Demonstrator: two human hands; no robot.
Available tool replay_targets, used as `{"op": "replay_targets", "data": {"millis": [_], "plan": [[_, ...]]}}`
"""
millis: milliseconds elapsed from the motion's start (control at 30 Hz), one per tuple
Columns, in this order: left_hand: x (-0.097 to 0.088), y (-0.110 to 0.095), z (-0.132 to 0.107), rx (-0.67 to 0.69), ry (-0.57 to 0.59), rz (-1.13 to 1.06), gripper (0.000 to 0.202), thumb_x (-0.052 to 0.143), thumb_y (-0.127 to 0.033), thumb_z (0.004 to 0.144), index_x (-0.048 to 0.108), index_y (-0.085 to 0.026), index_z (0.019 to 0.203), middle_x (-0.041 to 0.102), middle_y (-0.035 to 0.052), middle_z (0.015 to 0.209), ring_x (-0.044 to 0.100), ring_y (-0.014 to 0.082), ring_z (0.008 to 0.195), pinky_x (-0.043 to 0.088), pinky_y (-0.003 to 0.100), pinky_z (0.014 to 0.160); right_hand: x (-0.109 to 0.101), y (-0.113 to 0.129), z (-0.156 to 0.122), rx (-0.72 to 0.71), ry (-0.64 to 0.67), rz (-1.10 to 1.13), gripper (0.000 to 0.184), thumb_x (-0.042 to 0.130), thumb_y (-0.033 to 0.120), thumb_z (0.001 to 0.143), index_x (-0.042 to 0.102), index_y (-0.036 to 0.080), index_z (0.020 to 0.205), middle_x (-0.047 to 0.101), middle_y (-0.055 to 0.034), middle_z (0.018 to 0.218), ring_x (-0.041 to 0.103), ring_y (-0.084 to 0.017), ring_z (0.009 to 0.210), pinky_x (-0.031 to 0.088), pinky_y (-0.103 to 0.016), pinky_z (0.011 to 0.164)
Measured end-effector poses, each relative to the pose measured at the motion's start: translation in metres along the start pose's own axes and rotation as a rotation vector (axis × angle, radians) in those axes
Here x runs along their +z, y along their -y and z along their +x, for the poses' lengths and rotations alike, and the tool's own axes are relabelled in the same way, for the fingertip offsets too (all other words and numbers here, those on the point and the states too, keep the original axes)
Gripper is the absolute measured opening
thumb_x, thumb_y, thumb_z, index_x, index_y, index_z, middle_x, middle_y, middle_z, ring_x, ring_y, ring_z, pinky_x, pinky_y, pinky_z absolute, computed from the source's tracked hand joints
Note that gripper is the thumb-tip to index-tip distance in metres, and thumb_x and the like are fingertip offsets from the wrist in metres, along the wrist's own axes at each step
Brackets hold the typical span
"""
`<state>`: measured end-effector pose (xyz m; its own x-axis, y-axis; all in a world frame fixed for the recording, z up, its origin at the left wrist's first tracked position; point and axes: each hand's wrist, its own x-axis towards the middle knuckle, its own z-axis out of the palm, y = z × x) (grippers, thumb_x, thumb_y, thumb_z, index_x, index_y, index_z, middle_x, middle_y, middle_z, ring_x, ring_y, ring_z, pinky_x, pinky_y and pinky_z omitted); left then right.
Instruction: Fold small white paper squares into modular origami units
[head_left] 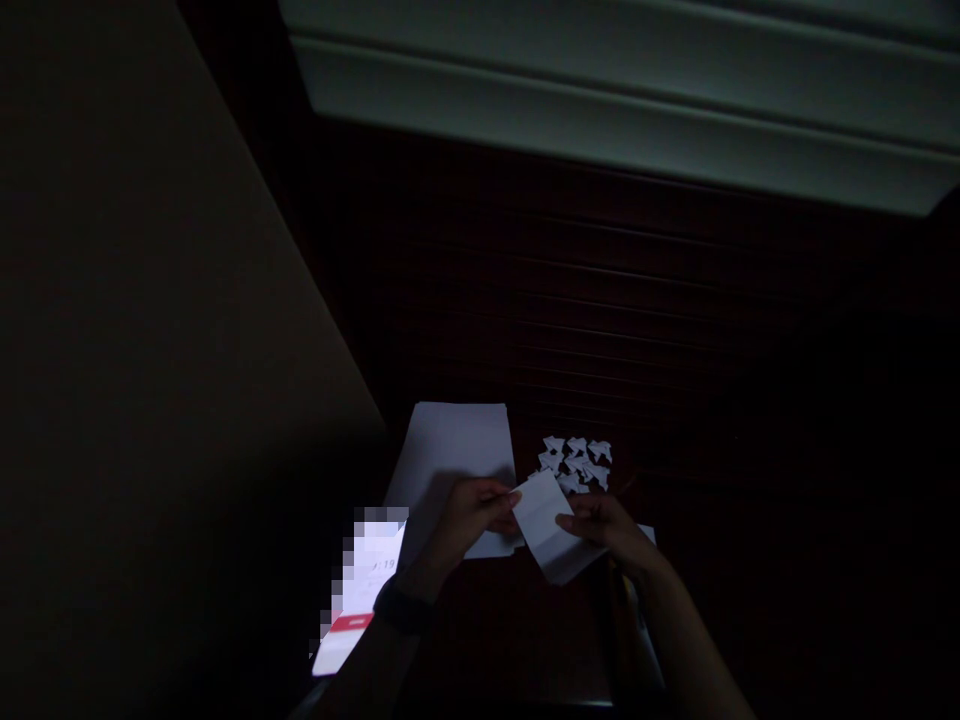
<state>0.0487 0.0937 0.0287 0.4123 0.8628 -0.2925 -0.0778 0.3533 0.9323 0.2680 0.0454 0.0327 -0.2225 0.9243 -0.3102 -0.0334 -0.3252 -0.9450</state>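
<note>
The scene is very dark. Both my hands hold one small white sheet of paper (546,525) above a dark tabletop. My left hand (472,515) pinches its left edge with closed fingers, a dark watch on that wrist. My right hand (607,530) grips the right side, fingers curled over the paper. Just beyond the hands lies a larger white sheet (454,455) flat on the table. To its right sits a cluster of several small folded white paper shapes (576,462).
A lit phone screen (360,590) with a red bar glows at the lower left, beside my left wrist. A dark slatted wooden surface (637,300) stretches behind. A plain wall (150,350) fills the left side, pale moulding (600,90) runs along the top.
</note>
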Motion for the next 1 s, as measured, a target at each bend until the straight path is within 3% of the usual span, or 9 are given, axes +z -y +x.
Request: {"op": "replay_targets", "data": {"millis": [333,567,667,900,1000], "plan": [[0.000,0.003,-0.003,-0.005,0.057,0.016,0.027,0.070,-0.035,0.066,0.063,-0.010,0.076,0.069,0.0084,0.072,0.066,0.0209,0.062,0.055,0.035,0.060,0.008,0.011,-0.006,0.021,0.132,0.091,0.040,0.073,0.035,0.064,0.066,0.015,0.098,0.068,-0.0045,0.082,0.060,-0.016,0.065,0.041,-0.024,0.058],[-0.001,0.000,-0.004,-0.015,0.064,0.002,0.029,0.068,-0.036,0.068,0.063,-0.010,0.081,0.069,0.0091,0.074,0.067,0.0211,0.063,0.055,0.035,0.061,0.007,0.006,-0.004,0.033,0.042,0.156,0.051,0.075,0.032,0.062,0.062,0.017,0.108,0.069,-0.0053,0.083,0.061,-0.018,0.066,0.042,-0.026,0.059],[-0.004,-0.001,-0.006,-0.031,0.139,0.007,0.033,0.068,-0.035,0.069,0.063,-0.011,0.092,0.069,0.0101,0.077,0.067,0.0215,0.066,0.055,0.035,0.063,0.006,0.003,-0.003,0.039,0.005,0.192,0.057,0.075,0.031,0.062,0.058,0.018,0.115,0.069,-0.0063,0.083,0.061,-0.018,0.064,0.042,-0.027,0.059],[-0.009,0.000,-0.009,-0.077,0.218,0.036,0.032,0.069,-0.033,0.069,0.067,-0.009,0.089,0.070,0.0125,0.075,0.067,0.0224,0.066,0.054,0.035,0.063,0.000,0.006,-0.007,0.064,0.086,0.128,0.045,0.074,0.031,0.062,0.066,0.016,0.103,0.070,-0.0058,0.081,0.059,-0.016,0.063,0.038,-0.025,0.057],[-0.009,0.000,-0.008,-0.075,0.216,0.022,0.033,0.069,-0.032,0.069,0.066,-0.009,0.092,0.070,0.0135,0.077,0.067,0.0229,0.067,0.054,0.035,0.063,-0.002,0.003,-0.006,0.096,0.049,0.115,0.042,0.075,0.029,0.060,0.068,0.016,0.099,0.069,-0.0034,0.076,0.056,-0.014,0.060,0.036,-0.024,0.055]]}}
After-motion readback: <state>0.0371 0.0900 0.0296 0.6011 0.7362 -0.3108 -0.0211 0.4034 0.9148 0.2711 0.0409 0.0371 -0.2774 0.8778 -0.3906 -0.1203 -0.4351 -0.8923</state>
